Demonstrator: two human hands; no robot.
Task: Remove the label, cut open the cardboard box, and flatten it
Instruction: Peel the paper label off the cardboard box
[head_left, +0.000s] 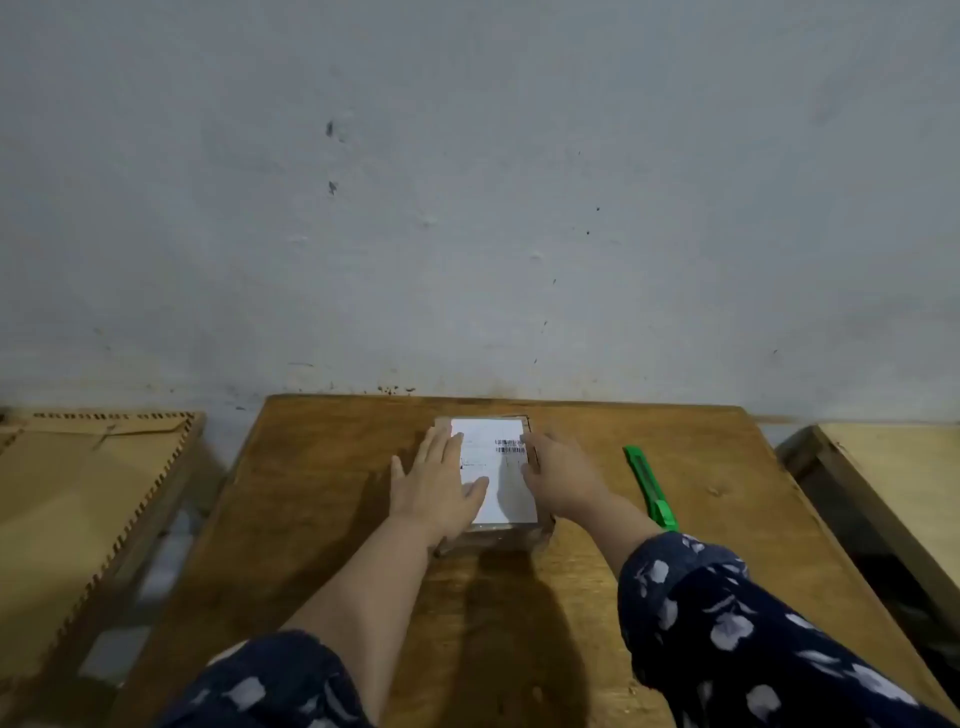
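Box: the cardboard box sits flat on the bench, near the far edge and roughly centred, still closed and wrapped in clear tape.
Label: the white label covers most of the top face, barcode toward the far right; it appears fully stuck down.
Left hand: the left hand lies palm-down on the left part of the top, fingers straight and released, grasping nothing. Probable purpose: to pin the box against sliding.
Right hand: the right hand rests over the right edge, fingers bent down along the side wall. Whether they clamp the box cannot be told; it steadies that side.
Cutter: the green utility knife lies on the bench to the right, apart from the box, within reach of the right hand and untouched.
Stage: judged as start of label removal; no corner is lifted.
Next requirement: a fingernail under a label edge while the other hand holds the box.
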